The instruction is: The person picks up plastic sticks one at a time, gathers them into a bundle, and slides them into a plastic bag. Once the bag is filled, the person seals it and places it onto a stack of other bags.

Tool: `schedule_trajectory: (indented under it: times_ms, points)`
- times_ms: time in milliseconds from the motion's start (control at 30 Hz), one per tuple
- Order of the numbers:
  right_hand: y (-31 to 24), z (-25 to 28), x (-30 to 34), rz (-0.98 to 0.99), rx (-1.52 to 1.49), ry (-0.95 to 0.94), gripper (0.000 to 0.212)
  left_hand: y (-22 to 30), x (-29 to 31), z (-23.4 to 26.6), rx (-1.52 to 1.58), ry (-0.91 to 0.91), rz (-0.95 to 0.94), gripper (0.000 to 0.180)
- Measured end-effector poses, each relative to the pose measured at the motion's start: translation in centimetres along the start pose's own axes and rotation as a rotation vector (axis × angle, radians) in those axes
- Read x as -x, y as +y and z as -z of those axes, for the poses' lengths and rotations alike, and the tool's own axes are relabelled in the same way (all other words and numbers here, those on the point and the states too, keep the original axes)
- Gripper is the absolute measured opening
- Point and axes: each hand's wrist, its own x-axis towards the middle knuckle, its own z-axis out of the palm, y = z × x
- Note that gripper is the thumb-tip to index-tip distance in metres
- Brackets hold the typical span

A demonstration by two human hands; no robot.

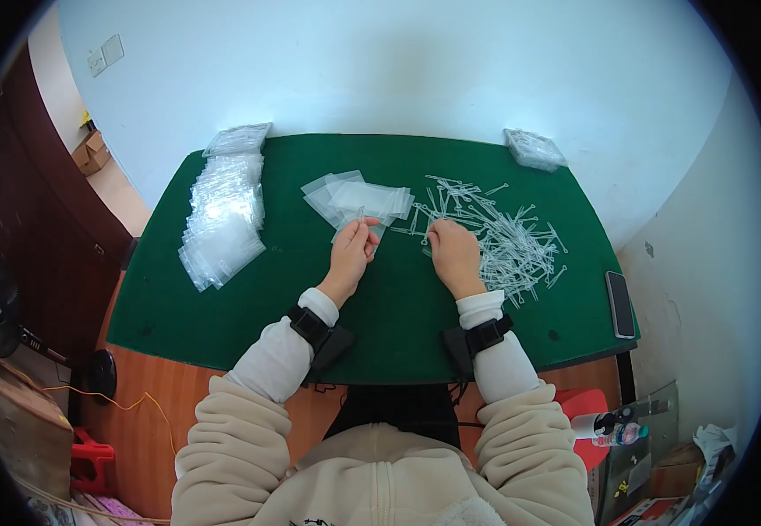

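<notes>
My left hand (353, 255) is pinched shut in front of a fanned pile of small clear plastic bags (367, 198). A thin looped pin seems to stick up from its fingertips. To its right, my right hand (456, 256) is closed at the left edge of a loose heap of slim, silvery looped pins (520, 250). What its fingertips hold, if anything, is hidden. Several stray pins lie between the two hands.
A long overlapping row of clear bags (225, 219) runs along the left of the green table (310, 307). Stacked clear packets (534, 151) sit at the far right corner, and a phone (619, 304) lies at the right edge. A white wall (380, 79) stands behind.
</notes>
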Motion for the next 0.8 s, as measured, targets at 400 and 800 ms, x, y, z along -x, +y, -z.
schedule_trajectory:
  times_ms: [400,800]
  points:
    - [-2.1,0.1,0.5,0.239,-0.467,-0.041,0.004,0.3,-0.2,0.4,-0.677,0.11,-0.598,0.026]
    - [-2.7,0.4,0.7,0.165,-0.744,-0.087,0.011,0.2,0.9,-0.6,-0.473,-0.217,-0.136,0.024]
